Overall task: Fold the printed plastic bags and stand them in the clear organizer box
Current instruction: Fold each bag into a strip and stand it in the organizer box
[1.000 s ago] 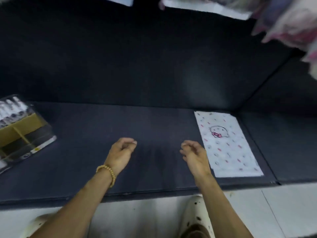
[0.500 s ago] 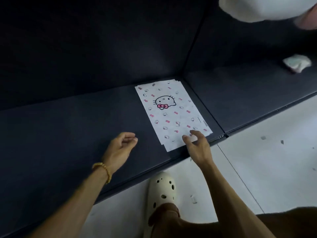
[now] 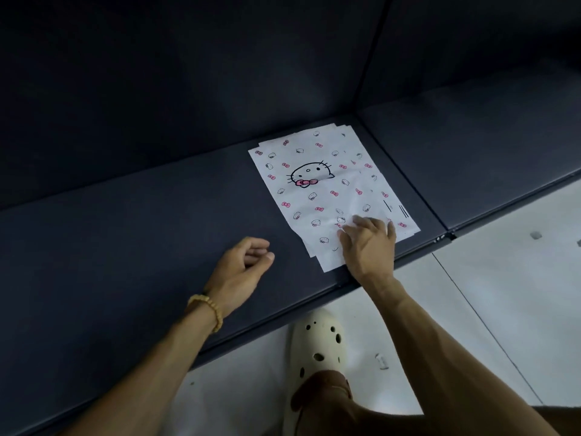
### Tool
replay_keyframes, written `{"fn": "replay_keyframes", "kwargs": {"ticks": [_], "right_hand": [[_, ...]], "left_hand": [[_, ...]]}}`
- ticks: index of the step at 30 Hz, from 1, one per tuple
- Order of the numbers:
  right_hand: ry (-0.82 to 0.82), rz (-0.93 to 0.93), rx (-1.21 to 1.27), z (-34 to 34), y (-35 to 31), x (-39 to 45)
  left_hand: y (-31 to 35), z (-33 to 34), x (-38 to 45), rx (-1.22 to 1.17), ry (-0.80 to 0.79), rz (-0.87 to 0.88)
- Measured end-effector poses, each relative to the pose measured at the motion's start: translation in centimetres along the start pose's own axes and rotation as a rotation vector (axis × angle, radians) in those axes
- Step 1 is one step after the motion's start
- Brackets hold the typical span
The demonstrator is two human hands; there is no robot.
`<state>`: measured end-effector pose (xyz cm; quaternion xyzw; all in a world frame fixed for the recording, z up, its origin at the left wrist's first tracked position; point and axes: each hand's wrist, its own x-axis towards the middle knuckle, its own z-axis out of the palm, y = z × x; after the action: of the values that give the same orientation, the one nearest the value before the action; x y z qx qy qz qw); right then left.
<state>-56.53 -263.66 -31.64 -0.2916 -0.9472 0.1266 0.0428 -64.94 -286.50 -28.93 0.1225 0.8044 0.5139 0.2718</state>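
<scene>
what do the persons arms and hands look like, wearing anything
Both forearms are bare, with no sleeves, gloves or watch in view. The left hand has a bracelet of small round tan-yellow beads around its wrist. The right hand and its wrist carry nothing: no ring or band shows on either hand. No markings are visible on either arm.

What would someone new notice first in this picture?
The white stack of printed plastic bags with its cat face and pink bows stands out on the dark cushion, near the seam. The right hand presses its fingers on the stack's near edge; the left hand rests loosely curled beside it. A cream clog shows below.
</scene>
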Motion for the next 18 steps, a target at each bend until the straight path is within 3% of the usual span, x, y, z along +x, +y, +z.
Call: {"fn": "replay_keyframes", "kwargs": {"ticks": [6, 13, 18], "right_hand": [[0.044, -0.293, 0.301, -2.7, -5.2, -1.8], [-0.377, -0.436, 0.572, -3.7, -11.9, -4.3], [-0.496, -0.384, 0.618, -3.6, -14.4, -5.1]], "left_hand": [[-0.1, -2.5, -1.2, 0.089, 0.103, 0.06], [-1.0, -5.7, -3.8, 0.585, 0.061, 0.292], [-2.9, -7.9, -5.6, 0.579, 0.252, 0.268]]}}
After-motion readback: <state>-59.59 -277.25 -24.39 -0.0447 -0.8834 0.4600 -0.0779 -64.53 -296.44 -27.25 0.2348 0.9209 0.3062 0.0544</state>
